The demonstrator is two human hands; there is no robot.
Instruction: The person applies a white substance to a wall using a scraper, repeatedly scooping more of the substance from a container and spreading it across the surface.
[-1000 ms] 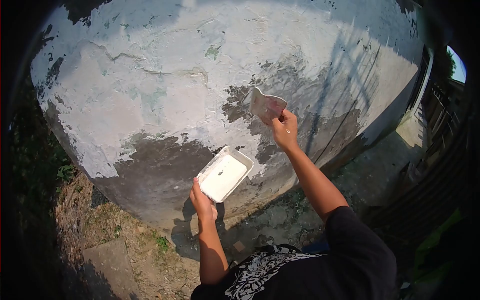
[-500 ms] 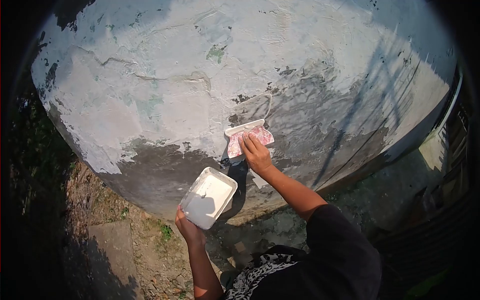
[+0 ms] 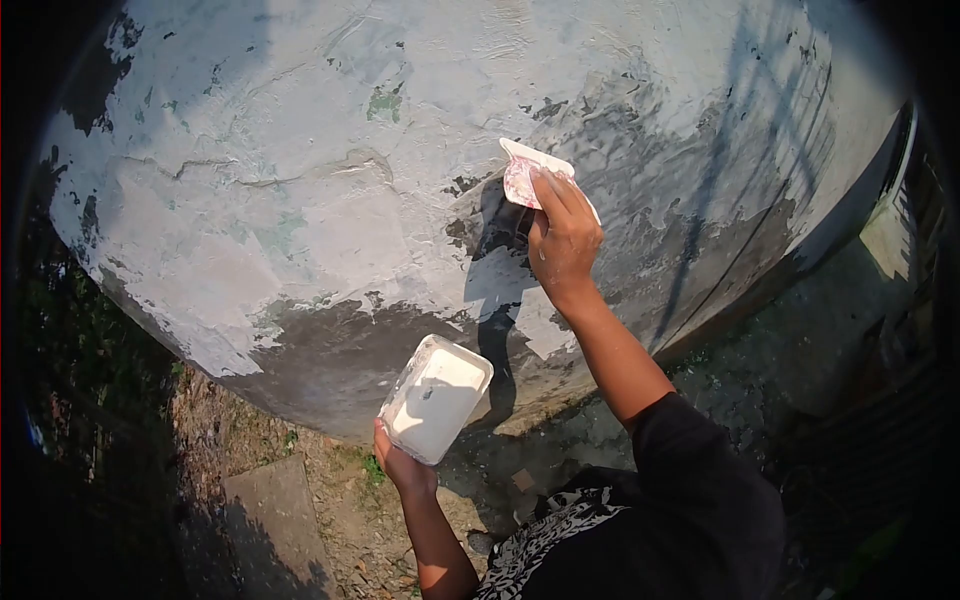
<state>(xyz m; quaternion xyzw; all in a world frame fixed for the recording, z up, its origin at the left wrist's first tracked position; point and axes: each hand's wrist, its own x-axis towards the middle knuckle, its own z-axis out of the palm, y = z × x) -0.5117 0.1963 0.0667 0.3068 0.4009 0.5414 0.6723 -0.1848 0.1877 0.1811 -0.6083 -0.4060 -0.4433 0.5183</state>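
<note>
My right hand grips a pink-and-white putty spreader, its fingers lying over the blade and its white-coated edge turned up and away. The spreader overlaps the grey, bare part of the wall at its border with the white coat. Lower down, my left hand holds a shallow white rectangular tray from below, at its near left corner. White putty covers the tray's bottom, partly in shadow. The left fingers are mostly hidden under the tray.
The wall curves across the view, with a patchy white coat and a dark grey strip below. At its foot lie a stone slab and rough soil. A pale pipe runs at the far right.
My right hand has moved up and to the right with the spreader, which is now tilted differently. A new white patch shows below it. The left hand and tray sit slightly further right.
</note>
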